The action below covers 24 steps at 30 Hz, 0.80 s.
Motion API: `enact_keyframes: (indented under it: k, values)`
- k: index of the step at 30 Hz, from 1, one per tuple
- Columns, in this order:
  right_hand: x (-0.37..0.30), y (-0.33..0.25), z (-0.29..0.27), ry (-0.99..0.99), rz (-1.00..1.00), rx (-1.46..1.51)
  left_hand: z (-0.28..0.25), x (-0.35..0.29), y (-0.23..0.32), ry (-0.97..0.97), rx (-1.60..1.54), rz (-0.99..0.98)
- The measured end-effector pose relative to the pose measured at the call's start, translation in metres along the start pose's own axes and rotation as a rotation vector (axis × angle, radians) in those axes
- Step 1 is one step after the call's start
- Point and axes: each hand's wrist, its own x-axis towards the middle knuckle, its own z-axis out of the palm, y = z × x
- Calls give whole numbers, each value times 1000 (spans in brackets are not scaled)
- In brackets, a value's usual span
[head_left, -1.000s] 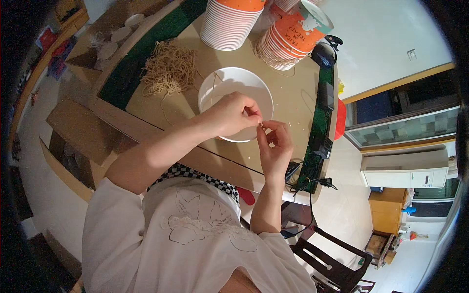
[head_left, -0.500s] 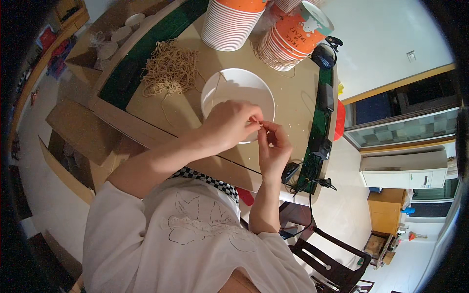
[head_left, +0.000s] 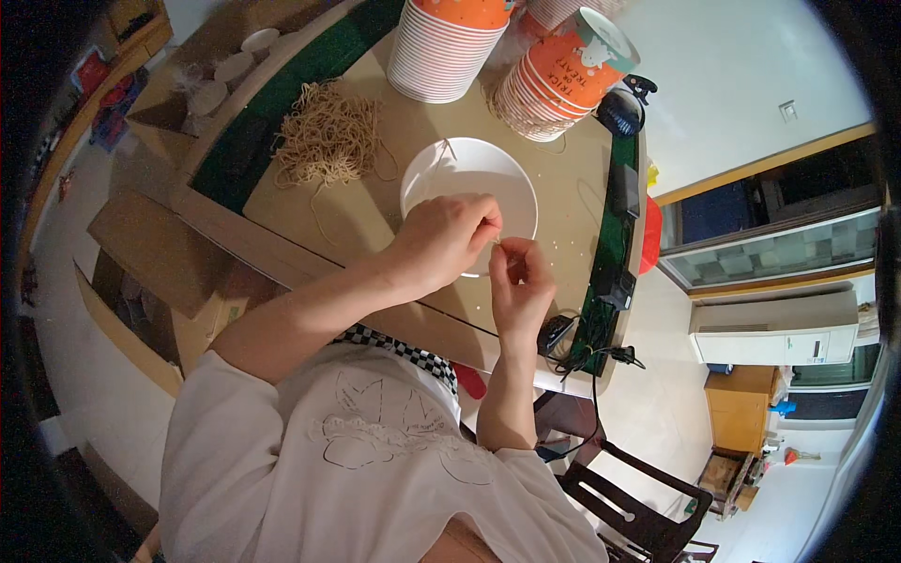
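Observation:
A white paper bucket (head_left: 502, 178) stands on the table with its open mouth toward me. A thin beige cord (head_left: 447, 153) shows at its far-left rim. My left hand (head_left: 449, 233) bends over the near side of the bucket, its thumb and fingers pinched. Just right of it, my right hand (head_left: 521, 286) pinches as well, and the fingertips of both hands nearly meet. A short bit of cord shows between them; whether it is knotted is too small to tell. A tangled pile of beige cords (head_left: 328, 131) lies to the left, with loose ends trailing.
Two stacks of nested buckets stand at the back: an upright stack (head_left: 439, 56) and a tilted orange stack (head_left: 558, 80). Black adapters and cables (head_left: 591, 342) line the right edge. Small white bits dot the tabletop (head_left: 563, 225). Open cardboard boxes (head_left: 164, 253) sit at left.
The bucket has shifted slightly right and down in view. My fingertips have drawn a little apart, with my right hand slightly lower-left.

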Motion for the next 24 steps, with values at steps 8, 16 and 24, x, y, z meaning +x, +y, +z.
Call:
enact_keyframes:
  k: [8,16,24]
  values:
    - [0,6,6,59,-86,30,2,1,-2,85,71,102]
    - [0,5,7,54,-26,69,9,-2,-8,182,96,184]
    - [3,25,-5,94,-43,314,-19,-4,4,-67,98,146]
